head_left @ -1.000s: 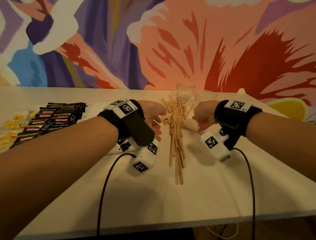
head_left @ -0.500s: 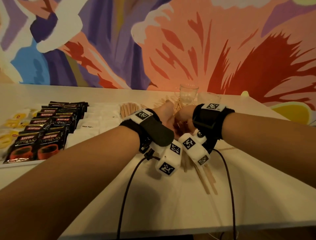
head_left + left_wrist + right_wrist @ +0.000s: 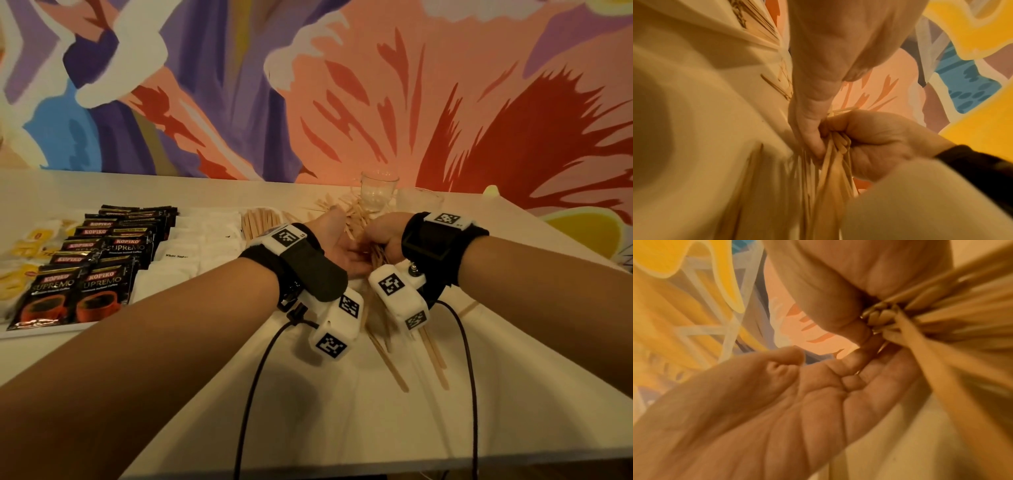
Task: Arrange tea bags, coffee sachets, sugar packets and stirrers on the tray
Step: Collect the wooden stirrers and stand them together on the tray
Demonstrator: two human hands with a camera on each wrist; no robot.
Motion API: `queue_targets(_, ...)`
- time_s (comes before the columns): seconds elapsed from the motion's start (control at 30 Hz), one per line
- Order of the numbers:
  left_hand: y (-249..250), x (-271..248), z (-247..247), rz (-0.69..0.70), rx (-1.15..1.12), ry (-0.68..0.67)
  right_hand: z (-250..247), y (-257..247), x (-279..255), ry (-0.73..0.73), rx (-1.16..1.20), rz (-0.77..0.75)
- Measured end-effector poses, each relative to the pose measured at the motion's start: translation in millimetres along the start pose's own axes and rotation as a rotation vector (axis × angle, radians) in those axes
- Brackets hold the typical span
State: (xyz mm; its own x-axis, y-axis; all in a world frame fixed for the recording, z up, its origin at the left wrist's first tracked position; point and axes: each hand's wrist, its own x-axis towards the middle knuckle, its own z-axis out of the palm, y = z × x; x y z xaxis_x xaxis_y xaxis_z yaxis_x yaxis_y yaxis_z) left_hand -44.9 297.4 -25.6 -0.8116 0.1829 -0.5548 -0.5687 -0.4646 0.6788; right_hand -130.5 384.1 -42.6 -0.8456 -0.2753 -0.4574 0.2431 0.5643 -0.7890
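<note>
Both hands meet at the middle of the table over a bundle of wooden stirrers (image 3: 376, 255). My right hand (image 3: 382, 234) curls its fingers round the bundle (image 3: 906, 316). My left hand (image 3: 327, 243) stands palm inward with the thumb up; its open palm (image 3: 818, 402) and one straight finger (image 3: 813, 139) press against the bundle. The white tray (image 3: 51, 331) lies at the left with black coffee sachets (image 3: 102, 274), white sugar packets (image 3: 191, 246), yellow tea bags (image 3: 30, 246) and a row of stirrers (image 3: 260, 222).
Loose stirrers (image 3: 390, 359) lie on the white cloth below the hands, and more are scattered behind them (image 3: 349, 212). Two clear glasses (image 3: 376, 192) stand at the back by the painted wall. Cables hang from both wrists toward the table's front edge.
The hands stood apart on either side of the stirrer pile and have closed together round it. The right hand now grips a gathered bundle. A few stirrers stayed on the cloth.
</note>
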Motion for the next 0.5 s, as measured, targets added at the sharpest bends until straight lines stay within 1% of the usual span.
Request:
queue_targets(0.03,0.6,4.1,-2.7,0.026,-0.073,-0.005,0.2,-0.2,-2.6,0.013,-0.021,-0.036)
queue_targets(0.13,6.8,8.1,-8.1,0.076,-0.074,0.020,-0.7,-2.1,-7.9,0.033,0.032,-0.043)
queue_targets(0.17,9.3,8.3,-8.8,0.107,-0.077,0.012,-2.7,-3.7,-6.8,0.048,0.065,-0.059)
queue_targets(0.23,18.2,9.1,-10.7,0.207,-0.046,0.066,-7.8,-6.2,-12.4,0.098,0.112,-0.134)
queue_targets(0.3,29.2,7.1,-11.2,0.293,0.042,0.157,-12.9,-7.5,-19.1,0.083,0.212,-0.207)
queue_targets(0.37,39.1,3.4,-12.5,0.340,0.177,0.212,-17.5,-9.0,-25.8,0.068,0.272,-0.310)
queue_targets(0.43,44.8,0.2,-12.6,0.349,0.325,0.228,-18.8,-13.0,-32.2,0.047,0.350,-0.429)
queue_targets(0.5,46.0,-1.5,-11.2,0.347,0.440,0.222,-19.6,-17.2,-36.2,0.058,0.416,-0.531)
